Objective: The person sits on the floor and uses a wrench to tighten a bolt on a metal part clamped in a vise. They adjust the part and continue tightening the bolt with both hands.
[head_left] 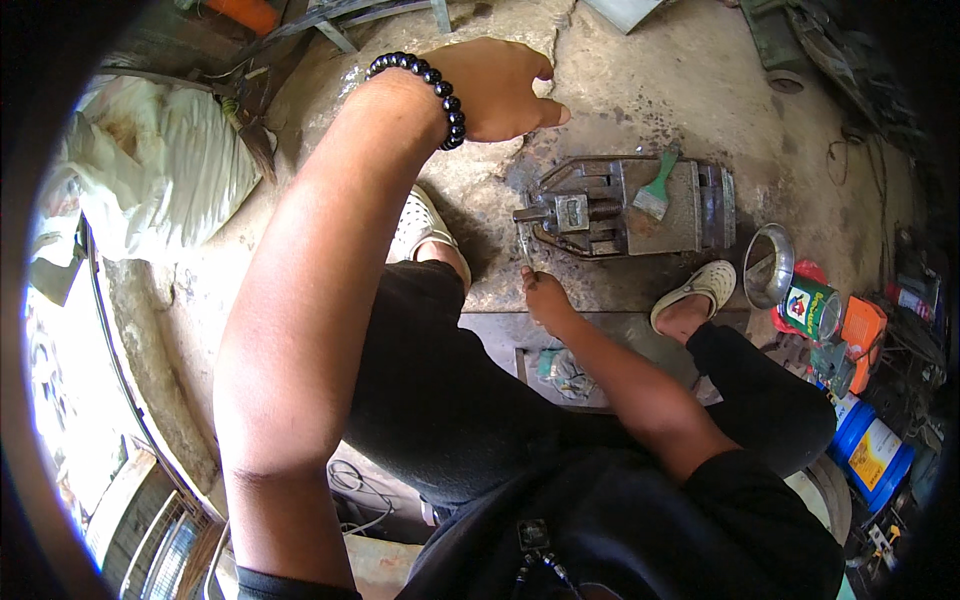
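A heavy, greasy machine vise point(600, 240) lies on the stained concrete floor between my feet. Its screw end points left. A brush with a green handle point(656, 188) and pale bristles rests across its flat top. My right hand point(545, 298) is closed on the near end of a thin metal rod point(525, 246), which reaches up beside the vise's screw end. Whether the rod touches the screw is too small to tell. My left hand point(500, 90), with a black bead bracelet at the wrist, is stretched out beyond the vise. Its thumb and a finger are apart, and nothing shows in it.
To the right stand a metal bowl point(769, 265), a green can point(810, 308), an orange case point(862, 340) and a blue bucket point(875, 455). A white sack point(165, 170) sits at the left. My clogs point(712, 283) flank the vise.
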A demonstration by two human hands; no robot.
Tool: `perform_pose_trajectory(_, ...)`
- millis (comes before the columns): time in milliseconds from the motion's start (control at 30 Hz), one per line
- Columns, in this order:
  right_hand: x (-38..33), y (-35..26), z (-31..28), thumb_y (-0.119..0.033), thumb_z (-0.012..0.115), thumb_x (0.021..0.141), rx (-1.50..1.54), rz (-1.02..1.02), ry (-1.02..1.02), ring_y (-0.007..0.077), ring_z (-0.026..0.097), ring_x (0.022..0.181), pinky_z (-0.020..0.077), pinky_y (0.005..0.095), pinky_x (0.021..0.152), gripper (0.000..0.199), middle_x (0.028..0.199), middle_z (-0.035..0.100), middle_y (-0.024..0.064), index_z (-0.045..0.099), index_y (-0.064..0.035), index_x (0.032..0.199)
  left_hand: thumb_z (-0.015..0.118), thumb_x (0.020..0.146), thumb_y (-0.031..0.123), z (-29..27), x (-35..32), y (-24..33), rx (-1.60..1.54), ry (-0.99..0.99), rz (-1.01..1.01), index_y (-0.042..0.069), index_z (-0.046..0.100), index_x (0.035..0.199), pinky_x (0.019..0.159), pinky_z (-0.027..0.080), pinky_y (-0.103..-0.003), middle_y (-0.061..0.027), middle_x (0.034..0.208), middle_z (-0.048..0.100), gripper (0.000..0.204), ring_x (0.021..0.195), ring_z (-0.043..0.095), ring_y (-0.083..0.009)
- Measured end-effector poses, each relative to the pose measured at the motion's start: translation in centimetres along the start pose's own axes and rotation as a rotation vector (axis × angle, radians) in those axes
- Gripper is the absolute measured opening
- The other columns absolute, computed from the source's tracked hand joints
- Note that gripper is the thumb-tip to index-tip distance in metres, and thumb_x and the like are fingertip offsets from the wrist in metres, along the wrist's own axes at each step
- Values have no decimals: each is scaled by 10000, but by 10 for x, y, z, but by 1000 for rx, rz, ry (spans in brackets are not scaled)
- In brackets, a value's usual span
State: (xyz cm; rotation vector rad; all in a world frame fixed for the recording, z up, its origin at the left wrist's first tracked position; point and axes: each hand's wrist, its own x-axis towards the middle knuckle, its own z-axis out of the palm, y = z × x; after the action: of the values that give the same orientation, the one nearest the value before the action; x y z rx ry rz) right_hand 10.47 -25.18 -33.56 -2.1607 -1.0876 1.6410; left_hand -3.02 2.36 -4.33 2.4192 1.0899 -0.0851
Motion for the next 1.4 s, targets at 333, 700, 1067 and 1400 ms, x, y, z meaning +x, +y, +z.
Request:
perform_pose_trajectory(333, 21, -31, -18, -496, 459, 1024, 167, 257, -102, 216, 420, 436, 397, 389, 422, 507, 576, 448, 62, 557, -55, 793, 598, 864, 445, -2, 5, 4, -51, -37, -37, 26, 646, 1262, 1024, 469, -409, -223, 1219, 660, 580, 1166, 622, -361)
perform_pose_trajectory(700, 32, -148, -98, -240, 687, 911, 555, 162, -482, 119, 544, 590, 416, 277, 506, 280, 739, 573, 13, 562, -115, 1129, 589, 870, 442, -5, 4, 1, -58, -14, -12, 19, 626, 1284, 1021, 470, -405, -232, 1209, 660, 593, 1146, 631, -371)
perform_pose_trajectory(1067, 184, -150, -67, -359, 609, 933, -375, -113, 185, 358, 635, 1133, 509, 444, 955, 385, 1176, 676, 200, 671, -38, 1137, 604, 915, 465, -6, -7, -2, -126, -94, -56, 22, 585, 1309, 975, 491, -446, -278, 1161, 658, 593, 1097, 636, -419)
perform_pose_trajectory(1400, 171, -143, -44, -177, 473, 958, -591, -104, 220, 371, 640, 1134, 514, 474, 952, 333, 1195, 673, 204, 683, 21, 1122, 623, 934, 402, -4, -12, -10, -219, -63, -39, 10, 585, 1300, 931, 514, -452, -269, 1145, 667, 538, 1047, 659, -412)
